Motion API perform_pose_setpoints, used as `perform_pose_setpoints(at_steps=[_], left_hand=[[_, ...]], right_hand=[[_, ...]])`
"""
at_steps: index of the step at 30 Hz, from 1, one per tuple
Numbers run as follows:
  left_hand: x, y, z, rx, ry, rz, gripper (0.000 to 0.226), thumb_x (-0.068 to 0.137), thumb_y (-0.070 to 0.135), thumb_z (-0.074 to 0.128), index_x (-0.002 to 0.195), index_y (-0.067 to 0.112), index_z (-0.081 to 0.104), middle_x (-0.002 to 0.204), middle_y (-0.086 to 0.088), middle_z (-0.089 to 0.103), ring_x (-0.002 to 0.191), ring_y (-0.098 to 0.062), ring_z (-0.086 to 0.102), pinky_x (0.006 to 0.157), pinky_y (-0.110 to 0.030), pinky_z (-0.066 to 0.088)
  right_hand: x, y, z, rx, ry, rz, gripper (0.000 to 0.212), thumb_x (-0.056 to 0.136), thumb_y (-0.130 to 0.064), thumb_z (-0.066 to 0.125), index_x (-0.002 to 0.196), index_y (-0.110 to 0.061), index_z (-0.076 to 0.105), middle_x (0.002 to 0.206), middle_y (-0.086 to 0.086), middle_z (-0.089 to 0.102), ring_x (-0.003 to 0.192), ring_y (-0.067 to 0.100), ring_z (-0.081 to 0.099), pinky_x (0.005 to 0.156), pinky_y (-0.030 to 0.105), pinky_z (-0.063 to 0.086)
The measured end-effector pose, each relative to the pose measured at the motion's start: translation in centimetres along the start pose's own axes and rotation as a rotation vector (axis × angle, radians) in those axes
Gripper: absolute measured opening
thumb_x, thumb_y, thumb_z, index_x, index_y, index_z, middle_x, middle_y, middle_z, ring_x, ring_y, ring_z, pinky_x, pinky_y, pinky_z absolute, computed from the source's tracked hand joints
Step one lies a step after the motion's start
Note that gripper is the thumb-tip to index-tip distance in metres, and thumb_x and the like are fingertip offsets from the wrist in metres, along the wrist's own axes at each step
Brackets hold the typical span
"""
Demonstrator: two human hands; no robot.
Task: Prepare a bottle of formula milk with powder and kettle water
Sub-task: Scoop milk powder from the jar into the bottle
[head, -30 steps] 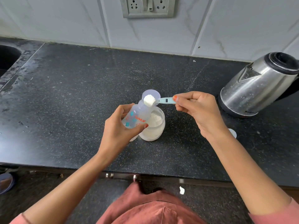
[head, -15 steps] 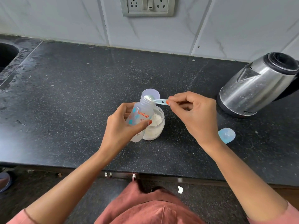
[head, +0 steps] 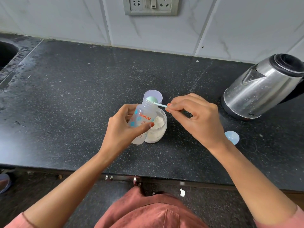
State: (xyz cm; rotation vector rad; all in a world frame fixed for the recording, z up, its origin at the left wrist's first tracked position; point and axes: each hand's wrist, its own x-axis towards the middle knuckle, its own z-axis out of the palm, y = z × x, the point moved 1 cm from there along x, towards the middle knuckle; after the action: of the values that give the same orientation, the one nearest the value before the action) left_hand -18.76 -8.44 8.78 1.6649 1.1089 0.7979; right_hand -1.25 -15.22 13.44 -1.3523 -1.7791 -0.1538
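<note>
Presently the scoop (head: 152, 100), pinched in the right grip (head: 197, 117), is upended over the bottle (head: 144, 116) clasped in the left grip (head: 121, 130) at mid-frame; water from the kettle (head: 263, 86) is probably needed next.

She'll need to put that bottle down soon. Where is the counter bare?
Widest bare patch: counter between sink and left hand. Another strip runs behind the cap, along the tiled wall. Crowded: bottle, spoon, jar and cap cluster at the hands; a lid lies beside the right hand, near the kettle.
</note>
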Motion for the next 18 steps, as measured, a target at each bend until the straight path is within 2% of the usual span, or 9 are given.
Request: perform_pose_setpoints(at_steps=[5,11,18], left_hand=[[-0.01,-0.02,-0.01,0.000,0.003,-0.006,0.045,0.062,0.026,0.084,0.094,0.039,0.056,0.099,0.020,0.066,0.094,0.000,0.063,0.086,-0.023,0.050],[0.10,-0.14,0.07,-0.016,0.009,-0.031,0.046,0.061,0.027,0.084,0.100,0.029,0.059,0.099,0.014,0.068,0.092,-0.002,0.064,0.085,-0.026,0.052],[0.14,0.10,0.11,-0.013,-0.001,-0.026,0.045,0.061,0.026,0.085,0.095,0.036,0.057,0.098,0.017,0.067,0.091,0.002,0.064,0.084,-0.023,0.051]], right_hand=[[-0.38,0.22,0.06,-0.012,0.019,0.008,0.013,0.079,-0.006,0.067,0.071,0.003,0.067,0.075,0.010,0.070,0.071,0.013,0.056,0.071,0.021,0.048],[-0.58,0.43,0.11,0.008,0.051,0.038,0.011,0.079,-0.007,0.067,0.072,0.002,0.068,0.076,0.009,0.070,0.073,0.012,0.057,0.073,0.018,0.048],[-0.64,0.50,0.05,0.054,0.087,0.116,0.009,0.078,-0.008,0.068,0.074,0.001,0.068,0.078,0.005,0.068,0.075,0.011,0.059,0.071,0.018,0.050]])
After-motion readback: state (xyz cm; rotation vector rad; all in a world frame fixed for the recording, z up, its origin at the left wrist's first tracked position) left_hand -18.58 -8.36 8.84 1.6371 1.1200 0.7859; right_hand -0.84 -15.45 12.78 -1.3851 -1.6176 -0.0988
